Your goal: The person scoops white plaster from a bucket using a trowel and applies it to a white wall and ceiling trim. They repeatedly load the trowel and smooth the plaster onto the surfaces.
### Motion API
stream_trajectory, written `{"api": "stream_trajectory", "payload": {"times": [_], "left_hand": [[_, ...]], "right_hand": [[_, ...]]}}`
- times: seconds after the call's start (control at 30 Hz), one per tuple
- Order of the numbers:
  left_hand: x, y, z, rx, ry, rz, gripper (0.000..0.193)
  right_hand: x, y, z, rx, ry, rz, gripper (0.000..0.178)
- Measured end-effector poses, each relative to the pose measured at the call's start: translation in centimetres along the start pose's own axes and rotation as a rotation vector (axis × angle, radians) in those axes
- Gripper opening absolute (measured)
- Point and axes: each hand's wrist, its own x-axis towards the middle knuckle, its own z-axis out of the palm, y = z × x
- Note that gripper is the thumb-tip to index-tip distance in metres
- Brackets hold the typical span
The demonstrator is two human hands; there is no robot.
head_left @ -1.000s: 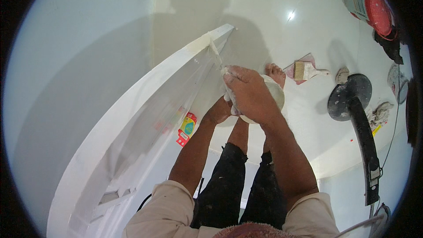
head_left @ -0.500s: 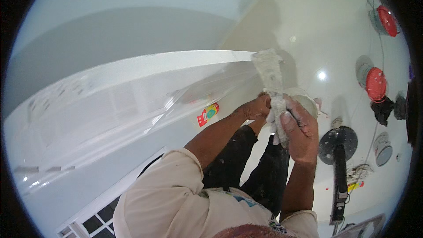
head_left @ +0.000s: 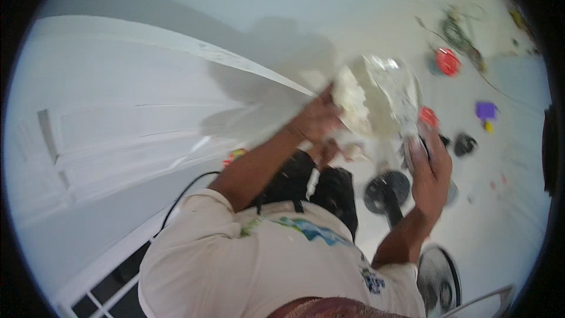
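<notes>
Out in front of me is a round white bucket with thick white paste inside, its mouth tipped toward my view. My left hand grips the bucket at its left side, fingers against the rim. At the right side, my right hand is closed round the handle of a putty knife. The knife's paste-smeared blade reaches into the bucket, along its right inner side. Motion blurs the blade, so its exact edge cannot be made out.
A white panelled door extends along the left. Rightward on the floor are a black disc-shaped tool, a red-topped tub, another red-topped tub, a coiled cable, a purple box and a fan.
The bucket has come up into plain view, tilted. The putty knife, earlier held upright before the bucket, is now in it. My hands have moved apart, and the view has shifted.
</notes>
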Motion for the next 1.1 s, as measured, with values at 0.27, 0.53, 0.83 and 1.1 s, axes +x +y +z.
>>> {"api": "stream_trajectory", "payload": {"times": [0.27,0.53,0.83,1.1], "left_hand": [[0.5,10.1,14.6,0.134,-0.042,0.295,0.090],[1.5,13.6,16.9,0.258,-0.064,0.532,0.090],[5.2,13.0,19.7,0.184,0.152,0.653,0.097],[5.7,11.5,22.8,0.277,0.265,0.876,0.096]], "right_hand": [[0.2,-11.6,-7.0,-0.535,0.013,-0.175,0.027],[6.6,-16.0,-7.5,-0.834,-0.120,-0.399,0.022],[17.0,-13.7,-10.0,-0.732,-0.514,-0.600,0.021],[22.3,-13.9,-13.4,-0.598,-0.571,-0.651,0.022]]}}
